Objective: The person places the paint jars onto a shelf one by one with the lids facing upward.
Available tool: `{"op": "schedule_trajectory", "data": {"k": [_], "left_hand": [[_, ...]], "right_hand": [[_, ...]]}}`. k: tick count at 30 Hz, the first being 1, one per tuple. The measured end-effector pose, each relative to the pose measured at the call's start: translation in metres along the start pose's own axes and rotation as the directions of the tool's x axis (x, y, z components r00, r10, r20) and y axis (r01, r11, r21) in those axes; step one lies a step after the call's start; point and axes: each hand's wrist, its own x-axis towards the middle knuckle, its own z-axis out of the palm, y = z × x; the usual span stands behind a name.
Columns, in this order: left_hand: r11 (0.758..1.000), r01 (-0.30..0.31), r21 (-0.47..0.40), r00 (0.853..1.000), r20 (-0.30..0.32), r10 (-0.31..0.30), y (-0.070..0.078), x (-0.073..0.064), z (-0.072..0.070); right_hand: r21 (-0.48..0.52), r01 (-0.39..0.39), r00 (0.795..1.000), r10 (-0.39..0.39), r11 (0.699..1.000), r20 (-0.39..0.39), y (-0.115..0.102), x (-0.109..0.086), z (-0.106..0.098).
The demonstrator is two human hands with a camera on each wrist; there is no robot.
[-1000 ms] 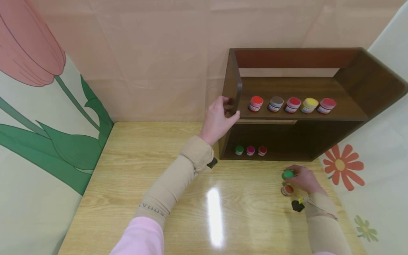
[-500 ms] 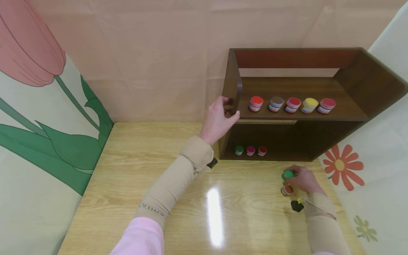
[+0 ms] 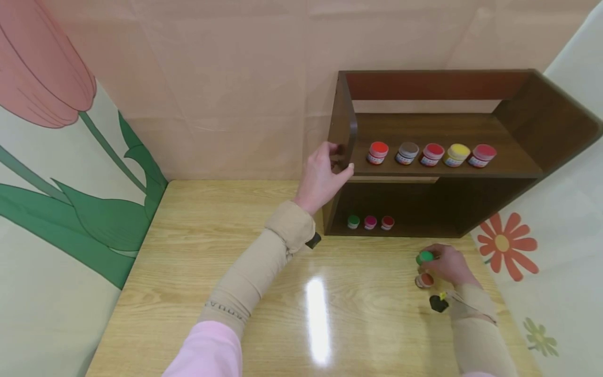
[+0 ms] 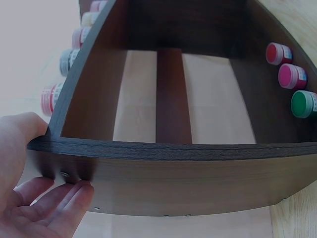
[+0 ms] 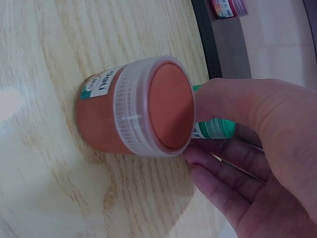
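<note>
My left hand [image 3: 322, 177] grips the side panel of a dark brown wooden shelf [image 3: 447, 177]. In the left wrist view its thumb lies at the front edge and its fingertips [image 4: 81, 193] press the outer face. At the right, in front of the shelf, my right hand [image 3: 449, 264] pinches a green paint jar [image 3: 425, 257] between thumb and fingers. Just nearer than it, a brown paint jar [image 3: 424, 280] stands on the table. Seen from the right wrist, that brown jar [image 5: 124, 109] has a clear ribbed lid and partly hides the green jar [image 5: 223, 128].
On the upper board stands a row of several paint jars, among them a yellow jar [image 3: 457, 155] and a grey-brown jar [image 3: 407, 153]. Below, at the left, are a green jar [image 3: 353, 222], a magenta jar [image 3: 370, 222] and a red jar [image 3: 388, 223]. Printed cloth walls border the wooden table [image 3: 212, 235].
</note>
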Motion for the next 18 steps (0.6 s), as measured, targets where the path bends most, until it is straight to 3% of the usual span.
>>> {"op": "schedule_trajectory", "data": {"k": [18], "left_hand": [[1.000,-0.008,-0.004,1.000,-0.002,0.008,0.000,0.000,-0.001]], "right_hand": [[0.006,0.000,1.000,0.000,1.000,-0.016,-0.010,0.000,-0.013]]}}
